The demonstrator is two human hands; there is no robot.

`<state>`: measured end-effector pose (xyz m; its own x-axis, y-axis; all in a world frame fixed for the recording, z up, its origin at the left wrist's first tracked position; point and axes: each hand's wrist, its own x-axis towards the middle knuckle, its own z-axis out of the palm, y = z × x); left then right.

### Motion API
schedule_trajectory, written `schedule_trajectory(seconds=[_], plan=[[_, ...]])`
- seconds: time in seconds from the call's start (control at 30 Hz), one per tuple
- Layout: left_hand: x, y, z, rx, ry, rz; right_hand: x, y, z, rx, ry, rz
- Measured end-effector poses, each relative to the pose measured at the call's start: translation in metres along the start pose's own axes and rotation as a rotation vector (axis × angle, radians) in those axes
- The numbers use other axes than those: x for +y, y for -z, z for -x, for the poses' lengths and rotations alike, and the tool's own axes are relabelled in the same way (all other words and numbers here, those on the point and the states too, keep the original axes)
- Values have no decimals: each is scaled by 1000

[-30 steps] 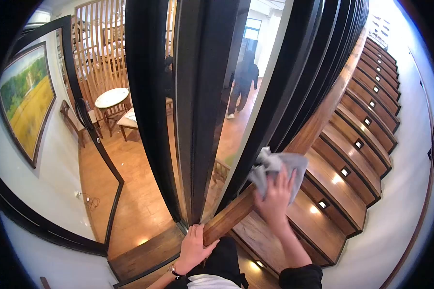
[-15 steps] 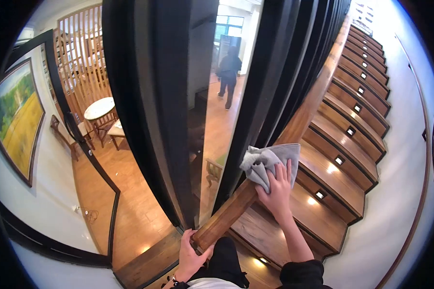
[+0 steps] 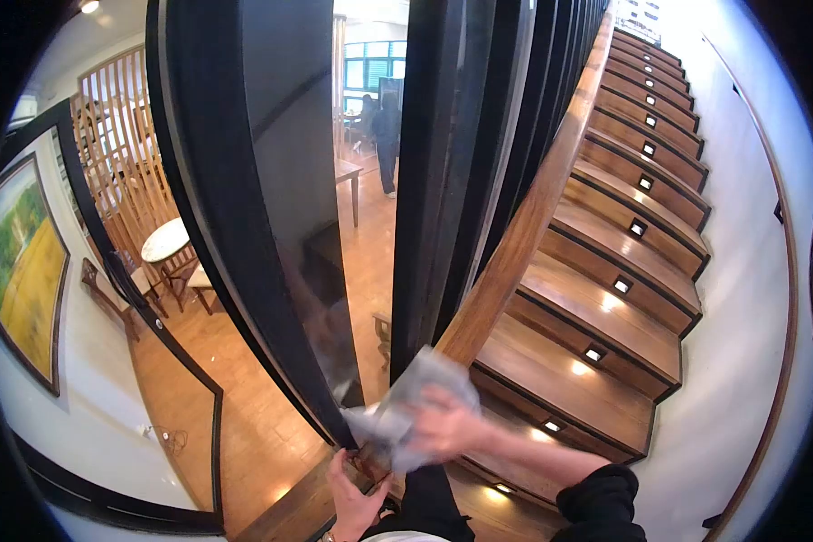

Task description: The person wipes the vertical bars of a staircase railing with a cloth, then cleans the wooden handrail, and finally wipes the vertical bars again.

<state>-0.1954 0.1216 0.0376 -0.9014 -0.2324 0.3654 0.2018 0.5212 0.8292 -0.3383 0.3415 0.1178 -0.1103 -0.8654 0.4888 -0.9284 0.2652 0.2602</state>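
Observation:
My right hand [image 3: 444,425] presses a grey cloth [image 3: 405,406] onto the lower end of the wooden handrail [image 3: 515,235], close to my body. The cloth is bunched and blurred. Just below it, my left hand [image 3: 352,499] grips the very bottom end of the rail, with its fingers curled around the wood. The rail climbs away to the upper right beside tall black slats [image 3: 434,181].
Wooden stairs [image 3: 605,298] with small lit step lights rise on the right beside a white wall. Beyond the slats lies a room below with a round table [image 3: 164,239], chairs, a framed landscape painting [image 3: 18,271] and a person [image 3: 387,135] standing far off.
My right hand has slid the cloth down the rail from the middle to its lower end, next to my left hand. The view has tilted a little upward along the stairs.

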Motion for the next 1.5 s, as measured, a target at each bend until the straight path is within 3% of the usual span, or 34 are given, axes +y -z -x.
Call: schedule_trajectory(seconds=[0.03, 0.1, 0.13, 0.2, 0.23, 0.3, 0.43, 0.6, 0.77, 0.83, 0.93, 1.03, 1.1, 1.13, 1.23, 1.33, 1.4, 1.5], plan=[[6, 2, -5, -20, -37, -59, 34, 25, -4, 152, -65, 118], [17, 6, -12, -59, -104, -177, 103, 55, 21, -8, -325, 185], [23, 5, -14, -25, -115, -167, 150, 62, 33, 109, -276, 402], [21, 5, -17, -52, -122, -145, 204, 110, 33, 213, -647, 297], [20, 6, -17, -64, -123, -134, 243, 124, 42, 294, -629, 312], [16, 8, -17, -92, -106, -127, 303, 149, 42, 433, -786, 247], [17, 9, -20, -100, -151, -156, 369, 179, 18, 423, -1014, 433], [22, 8, -25, -142, -157, -212, 323, 154, -26, 13, -1223, 836], [27, 4, -32, -171, -116, -189, 245, 115, -47, -15, -1342, 792], [36, 7, -32, -215, 18, -162, 268, 125, -40, 24, -1317, 788], [42, 12, -38, -302, 61, -142, 340, 156, -7, 114, -1213, 814], [39, 10, -38, -312, 75, -222, 416, 195, 22, 316, -1151, 651], [34, 7, -36, -275, 19, -247, 401, 200, -2, 223, -1284, 688], [31, 6, -36, -253, -11, -258, 388, 193, -14, 71, -1310, 751], [31, 5, -39, -309, 38, -226, 327, 158, -43, -229, -1291, 817], [22, -2, -35, -316, 36, -292, 328, 145, -44, -101, -1353, 858], [31, 2, -40, -347, 48, -314, 364, 159, -37, -43, -1440, 864], [17, -3, -31, -291, -25, -409, 422, 194, -23, 110, -1416, 792]])
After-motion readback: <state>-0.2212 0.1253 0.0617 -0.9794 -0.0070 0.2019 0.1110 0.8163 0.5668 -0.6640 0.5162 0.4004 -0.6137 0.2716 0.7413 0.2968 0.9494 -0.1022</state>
